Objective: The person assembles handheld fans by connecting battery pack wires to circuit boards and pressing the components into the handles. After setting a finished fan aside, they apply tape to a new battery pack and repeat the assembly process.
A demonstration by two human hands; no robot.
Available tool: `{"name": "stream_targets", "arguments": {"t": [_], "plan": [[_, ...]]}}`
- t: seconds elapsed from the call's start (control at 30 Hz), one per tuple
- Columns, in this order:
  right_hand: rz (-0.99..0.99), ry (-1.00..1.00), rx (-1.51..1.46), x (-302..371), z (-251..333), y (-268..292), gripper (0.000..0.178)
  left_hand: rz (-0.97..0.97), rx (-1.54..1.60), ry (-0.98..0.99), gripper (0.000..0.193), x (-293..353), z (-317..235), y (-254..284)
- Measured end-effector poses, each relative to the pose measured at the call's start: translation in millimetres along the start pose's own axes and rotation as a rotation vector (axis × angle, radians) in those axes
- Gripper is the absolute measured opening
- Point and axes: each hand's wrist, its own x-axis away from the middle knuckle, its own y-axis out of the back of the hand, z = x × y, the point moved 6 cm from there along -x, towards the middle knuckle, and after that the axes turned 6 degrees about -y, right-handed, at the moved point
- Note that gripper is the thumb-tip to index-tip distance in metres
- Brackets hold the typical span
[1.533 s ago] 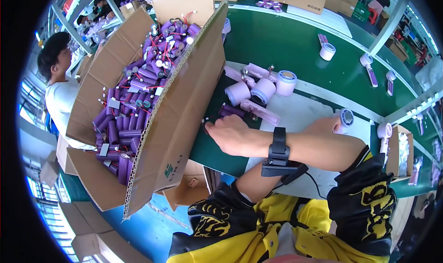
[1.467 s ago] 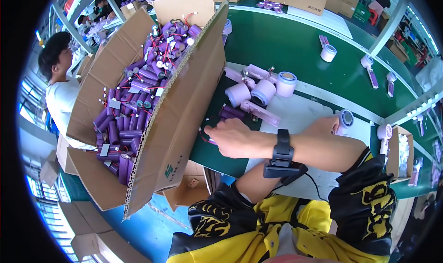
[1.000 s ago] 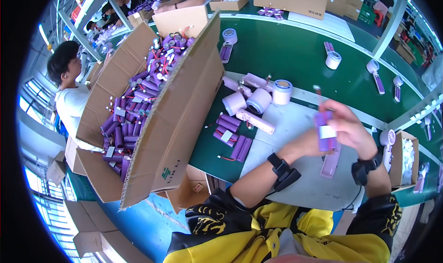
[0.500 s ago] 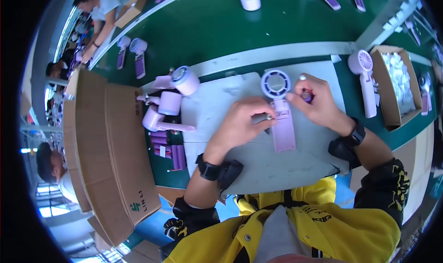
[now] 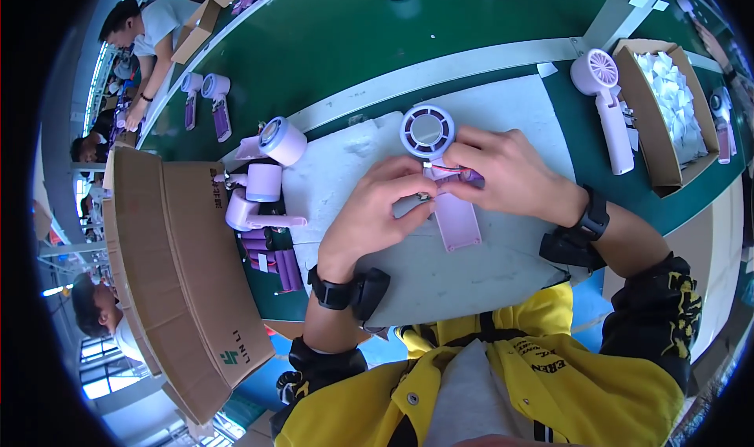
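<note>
A pale purple handheld fan point(image 5: 458, 226) lies on the grey mat in front of me, its round head away from me and its handle casing open. My right hand point(image 5: 506, 171) grips a purple battery point(image 5: 473, 178) over the top of the handle. Thin red and dark wires point(image 5: 444, 168) run from it to a small white connector near my left fingertips. My left hand point(image 5: 381, 207) is closed in a pinch beside the handle; a small metallic bit shows at its fingertips, too small to name. Both hands nearly meet over the fan's neck.
Left of the grey mat point(image 5: 393, 290) lie several fan parts point(image 5: 263, 182) and purple batteries point(image 5: 289, 270), beside a big cardboard box point(image 5: 196, 251). At right are an assembled fan point(image 5: 616, 125) and a box of white slips point(image 5: 674, 105). A green conveyor point(image 5: 471, 23) runs behind; co-workers sit at left.
My right hand has moved left and down, bringing the battery over the fan's handle beside my left hand. The wires now show between my hands. The whole view has shifted slightly.
</note>
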Motion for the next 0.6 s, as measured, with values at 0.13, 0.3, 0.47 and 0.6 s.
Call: {"name": "stream_targets", "arguments": {"t": [0.13, 0.3, 0.47, 0.6], "plan": [[0.010, -0.070, 0.015, -1.4, -4.4, 0.4, 0.025, -0.004, -0.087, -0.032, 0.017, -3.2, -3.6, -2.7], [0.028, -0.106, 0.013, -3.0, -6.7, -0.1, 0.026, -0.013, -0.110, -0.021, 0.020, -2.0, -8.4, -3.6], [-0.006, -0.087, -0.002, -0.7, -6.9, -0.9, 0.026, -0.019, -0.046, -0.036, 0.024, 0.6, -3.4, -1.6], [-0.014, -0.056, -0.026, 1.7, -4.6, 1.0, 0.024, -0.048, 0.123, 0.056, 0.027, -0.7, -4.6, -2.4]]}}
